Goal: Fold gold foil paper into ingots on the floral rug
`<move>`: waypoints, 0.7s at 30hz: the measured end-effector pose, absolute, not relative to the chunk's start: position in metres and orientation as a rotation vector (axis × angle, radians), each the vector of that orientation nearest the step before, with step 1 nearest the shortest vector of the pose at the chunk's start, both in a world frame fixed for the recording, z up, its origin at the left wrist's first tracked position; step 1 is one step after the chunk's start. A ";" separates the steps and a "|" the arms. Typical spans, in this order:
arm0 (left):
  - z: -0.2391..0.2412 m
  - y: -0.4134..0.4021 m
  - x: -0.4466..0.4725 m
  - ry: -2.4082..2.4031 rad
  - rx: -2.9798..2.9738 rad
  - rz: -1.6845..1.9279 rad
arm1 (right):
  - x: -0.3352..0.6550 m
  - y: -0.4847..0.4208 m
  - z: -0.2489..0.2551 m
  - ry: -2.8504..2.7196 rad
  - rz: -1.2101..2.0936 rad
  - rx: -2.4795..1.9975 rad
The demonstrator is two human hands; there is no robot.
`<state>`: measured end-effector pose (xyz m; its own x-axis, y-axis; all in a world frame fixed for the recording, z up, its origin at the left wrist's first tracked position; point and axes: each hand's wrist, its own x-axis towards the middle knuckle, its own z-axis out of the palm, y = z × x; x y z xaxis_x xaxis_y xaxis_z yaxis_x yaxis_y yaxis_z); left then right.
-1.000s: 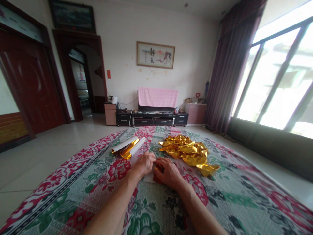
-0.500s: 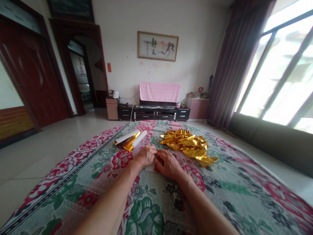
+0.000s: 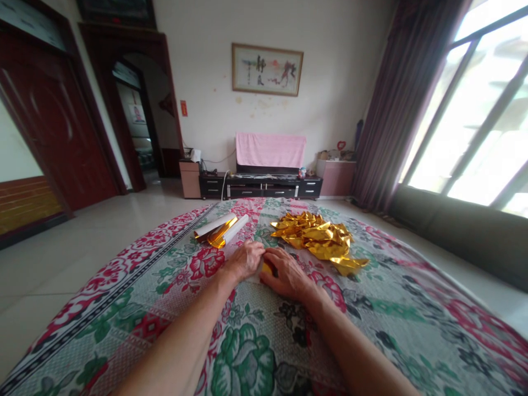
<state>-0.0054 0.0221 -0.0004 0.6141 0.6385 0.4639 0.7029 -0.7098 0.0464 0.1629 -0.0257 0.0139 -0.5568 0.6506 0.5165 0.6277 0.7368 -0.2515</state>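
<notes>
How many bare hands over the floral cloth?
2: left hand, nearer the curled white-and-gold sheets; right hand, beside it, nearer the shiny gold foil heap. No others visible.

A pale wall carries a framed picture with dark characters on a white ground. Below it, a pink cloth drapes above a low black cabinet with drawers, a pinkish cabinet at each end. On the left, a dark red door stands near an arched doorway. On the right, a purple curtain hangs beside a bright window. The floor is pale tile.
</notes>
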 end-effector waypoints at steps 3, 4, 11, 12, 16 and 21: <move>-0.001 0.023 -0.005 -1.128 -2.690 -0.682 | 0.163 -0.027 0.016 -2.350 0.061 -0.976; -0.002 0.023 -0.005 -1.126 -2.688 -0.680 | 0.163 -0.027 0.016 -2.352 0.060 -0.981; -0.002 0.024 -0.006 -1.119 -2.685 -0.665 | 0.164 -0.029 0.016 -2.376 0.046 -1.001; -0.001 0.024 -0.006 -1.119 -2.684 -0.667 | 0.165 -0.029 0.016 -2.378 0.045 -1.003; -0.001 0.023 -0.006 -1.123 -2.685 -0.671 | 0.164 -0.029 0.015 -2.380 0.043 -1.012; -0.001 0.023 -0.006 -1.123 -2.682 -0.655 | 0.165 -0.029 0.016 -2.395 0.047 -1.007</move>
